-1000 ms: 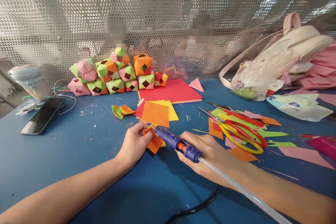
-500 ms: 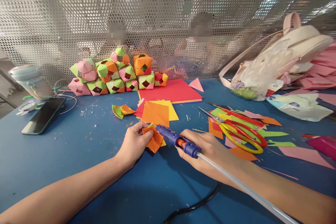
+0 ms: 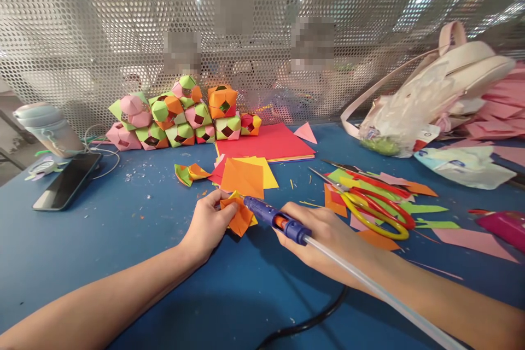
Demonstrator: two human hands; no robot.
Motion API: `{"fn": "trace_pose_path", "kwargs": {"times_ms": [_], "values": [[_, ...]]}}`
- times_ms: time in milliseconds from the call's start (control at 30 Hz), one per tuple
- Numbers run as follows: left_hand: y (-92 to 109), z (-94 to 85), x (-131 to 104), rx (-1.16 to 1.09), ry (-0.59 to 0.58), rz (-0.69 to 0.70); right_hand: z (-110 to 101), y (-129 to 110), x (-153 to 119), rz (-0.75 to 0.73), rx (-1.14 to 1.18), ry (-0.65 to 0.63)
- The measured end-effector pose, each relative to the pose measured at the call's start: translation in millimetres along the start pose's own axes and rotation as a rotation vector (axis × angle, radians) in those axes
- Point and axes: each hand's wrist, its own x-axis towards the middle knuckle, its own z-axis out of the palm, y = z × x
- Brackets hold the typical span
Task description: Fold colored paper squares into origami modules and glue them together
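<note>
Between thumb and fingers, my left hand [image 3: 210, 222] pinches a folded paper piece [image 3: 239, 219], orange with yellow parts, just above the table. My right hand [image 3: 314, 235] is wrapped round a blue hot glue gun [image 3: 270, 216]; its handle is hidden behind the hand. The gun's nozzle points left and is at the upper edge of the folded piece; whether it touches, I cannot tell. A long clear glue stick [image 3: 369, 283] sticks out of the gun's back. Just behind lie loose orange [image 3: 243, 176] and yellow paper squares.
Folded paper balls [image 3: 180, 134] are stacked along the perforated metal screen. A red paper stack [image 3: 264, 141] lies beside them. Scissors [image 3: 375, 205] rest on paper scraps at right. A phone [image 3: 68, 181] and a bottle [image 3: 49, 128] stand left, a bag [image 3: 463, 79] back right. A black cord [image 3: 305, 324] crosses the front.
Both hands, the folded piece and the glue gun hold nearly the same position. The view has shifted very slightly. Another blurred patch appears behind the screen.
</note>
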Motion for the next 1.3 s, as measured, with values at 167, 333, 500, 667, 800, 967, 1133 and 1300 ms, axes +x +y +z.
{"fn": "trace_pose_path", "kwargs": {"times_ms": [167, 333, 500, 667, 800, 967, 1133, 1300], "values": [[1.7, 0.8, -0.9, 0.002, 0.007, 0.000, -0.7, -1.8, 0.4, 0.016, -0.012, -0.005], [3.7, 1.2, -1.8, -0.001, 0.016, -0.008, -1.9, -3.4, -0.6, 0.029, -0.009, -0.026], [5.8, 1.3, -2.5, 0.011, 0.016, 0.011, -2.9, -4.2, -0.4, 0.026, 0.006, -0.004], [8.1, 1.2, -3.4, 0.082, 0.013, 0.048, -5.0, -6.3, -0.1, 0.025, 0.030, -0.009], [7.3, 0.8, -3.1, 0.090, 0.008, 0.047, -5.9, -7.2, 0.5, 0.027, 0.021, 0.009], [4.8, 0.0, -1.3, 0.115, -0.013, 0.058, -5.2, -9.3, 1.5, -0.010, 0.072, 0.045], [2.9, -0.1, -0.4, 0.077, -0.045, 0.054, -3.6, -8.7, 2.0, -0.065, 0.112, 0.032], [4.4, 0.8, -1.0, 0.031, -0.015, 0.040, -2.6, -6.8, 1.2, -0.035, 0.036, 0.073]]}}
